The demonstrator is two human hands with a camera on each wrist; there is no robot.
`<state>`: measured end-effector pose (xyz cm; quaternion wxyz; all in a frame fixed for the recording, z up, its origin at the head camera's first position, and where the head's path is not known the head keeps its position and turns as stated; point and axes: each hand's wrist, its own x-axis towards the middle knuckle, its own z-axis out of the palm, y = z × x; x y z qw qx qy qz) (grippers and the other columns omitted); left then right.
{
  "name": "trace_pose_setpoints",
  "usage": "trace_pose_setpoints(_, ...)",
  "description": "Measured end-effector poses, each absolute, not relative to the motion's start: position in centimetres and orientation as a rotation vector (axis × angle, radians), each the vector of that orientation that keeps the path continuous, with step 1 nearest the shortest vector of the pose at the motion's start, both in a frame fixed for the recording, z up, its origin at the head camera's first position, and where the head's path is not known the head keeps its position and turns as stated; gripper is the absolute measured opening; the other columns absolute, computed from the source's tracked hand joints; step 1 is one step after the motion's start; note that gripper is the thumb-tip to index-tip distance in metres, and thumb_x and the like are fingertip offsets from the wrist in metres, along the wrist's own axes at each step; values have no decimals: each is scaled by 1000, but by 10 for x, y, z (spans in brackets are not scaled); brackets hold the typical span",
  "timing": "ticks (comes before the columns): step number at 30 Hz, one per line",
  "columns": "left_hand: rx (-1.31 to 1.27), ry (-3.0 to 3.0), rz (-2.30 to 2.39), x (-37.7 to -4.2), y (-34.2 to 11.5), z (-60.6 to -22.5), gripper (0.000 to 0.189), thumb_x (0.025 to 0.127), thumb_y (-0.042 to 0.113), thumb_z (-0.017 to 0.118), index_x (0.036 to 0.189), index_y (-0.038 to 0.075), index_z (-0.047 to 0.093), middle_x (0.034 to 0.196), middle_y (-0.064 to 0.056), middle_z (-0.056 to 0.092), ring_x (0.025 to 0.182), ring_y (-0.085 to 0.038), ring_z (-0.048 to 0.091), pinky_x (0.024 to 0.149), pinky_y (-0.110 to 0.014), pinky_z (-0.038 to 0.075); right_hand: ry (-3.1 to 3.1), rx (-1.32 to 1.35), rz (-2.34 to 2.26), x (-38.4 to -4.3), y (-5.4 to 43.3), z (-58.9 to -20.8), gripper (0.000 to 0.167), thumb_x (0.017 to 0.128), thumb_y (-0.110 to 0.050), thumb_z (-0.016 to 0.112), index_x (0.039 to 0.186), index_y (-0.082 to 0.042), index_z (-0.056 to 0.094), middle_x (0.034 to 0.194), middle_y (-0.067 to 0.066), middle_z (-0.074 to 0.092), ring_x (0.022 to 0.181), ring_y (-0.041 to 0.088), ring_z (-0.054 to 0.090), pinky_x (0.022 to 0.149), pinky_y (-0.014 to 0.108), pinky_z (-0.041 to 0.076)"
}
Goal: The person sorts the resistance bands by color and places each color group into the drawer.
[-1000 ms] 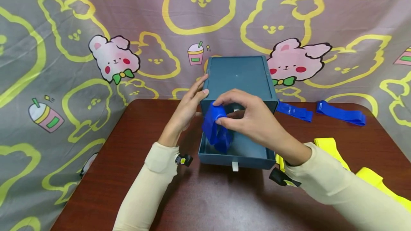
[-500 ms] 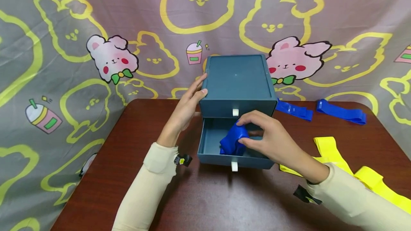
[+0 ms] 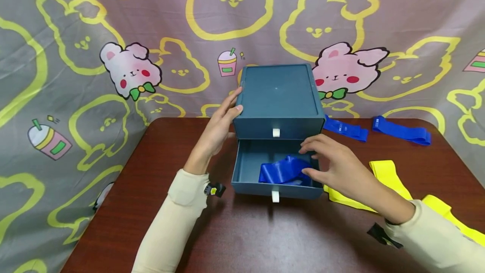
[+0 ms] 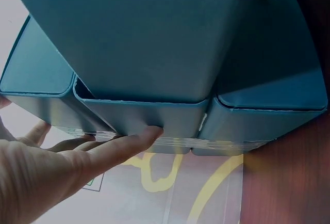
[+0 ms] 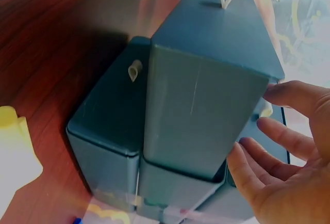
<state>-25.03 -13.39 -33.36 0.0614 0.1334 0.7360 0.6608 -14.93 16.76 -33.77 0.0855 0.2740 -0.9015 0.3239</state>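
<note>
A blue elastic-looking band (image 3: pixel 279 172) lies loosely folded in the pulled-out drawer (image 3: pixel 251 190) of a dark blue-green drawer box (image 3: pixel 278 92). My right hand (image 3: pixel 342 167) hovers at the drawer's right side, thumb and fingers spread apart, thumb tip close to the band's right end. In the right wrist view, the right fingers (image 5: pixel 247 164) lie along the drawer's rim with nothing between them. My left hand (image 3: pixel 214 134) rests against the box's left side; in the left wrist view its thumb (image 4: pixel 149 133) presses on the casing beside the drawer.
Two more blue bands, a nearer one (image 3: pixel 346 129) and a farther one (image 3: pixel 401 132), lie right of the box. Yellow bands (image 3: pixel 390 176) spread along the table's right side. A patterned curtain (image 3: pixel 170 12) hangs behind the brown table (image 3: pixel 159 155).
My right hand lowered the blue band into the drawer, let go of it and moved right. The left hand stayed on the box.
</note>
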Motion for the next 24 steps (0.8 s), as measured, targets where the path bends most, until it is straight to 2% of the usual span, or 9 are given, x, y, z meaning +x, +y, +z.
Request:
trace_pose_setpoints(3,410,2225,2002,-250,-134,-334,55,109,38,50,162,45,35,175,4,19,158,-35,27,110,-81,33,-2682,782,935,-150,173,-337,42,80,-10,91,118,-9,73,122,9,68,113,32,66,91,51,61)
trace_pose_setpoints(6,412,2229,2001,-250,-134,-334,56,109,38,50,162,45,34,175,4,19,158,-35,27,109,-82,33,-2665,735,884,-151,179,-336,43,79,-10,92,118,-11,74,121,6,69,112,28,66,90,51,61)
trace_pose_setpoints(9,412,2232,2001,-250,-134,-334,56,109,38,51,162,46,34,175,4,19,158,-35,27,110,-82,32,-2636,702,846,-154,187,-336,43,78,-9,92,117,-13,74,120,4,70,109,24,66,89,34,61)
trace_pose_setpoints(12,411,2231,2002,-250,-134,-334,56,109,38,50,162,45,34,175,3,19,158,-35,27,110,-82,32,-2589,689,841,-159,197,-335,43,79,-7,91,118,-13,73,117,3,71,106,22,66,88,11,50)
trace_pose_setpoints(15,409,2232,1999,-250,-133,-334,56,109,37,50,162,45,34,175,3,19,158,-35,27,110,-82,32,-2526,671,848,-164,208,-335,46,77,-4,91,119,-12,73,116,4,73,104,19,64,88,1,39)
trace_pose_setpoints(17,409,2232,1998,-250,-133,-333,56,109,37,50,162,45,34,175,3,19,158,-35,26,110,-82,32,-2507,639,869,-167,216,-335,45,78,-3,90,119,-12,74,117,5,72,105,8,61,88,-1,38)
trace_pose_setpoints(21,407,2239,1996,-250,-133,-333,56,109,38,50,162,44,35,175,3,19,158,-35,27,110,-81,33,-2539,514,939,-178,233,-336,40,84,-5,87,121,-11,74,122,8,70,98,-11,54,78,0,42)
trace_pose_setpoints(22,407,2239,1998,-250,-133,-333,55,109,38,50,162,44,35,175,3,19,158,-35,27,110,-81,33,-2566,466,977,-182,238,-338,39,86,-8,85,123,-11,73,123,8,69,99,-14,52,76,0,42)
trace_pose_setpoints(24,406,2241,1997,-250,-133,-334,55,109,38,50,162,44,35,175,3,19,158,-35,27,110,-81,33,-2608,371,1041,-190,248,-341,38,91,-13,83,127,-12,71,126,9,66,99,-11,53,75,1,42)
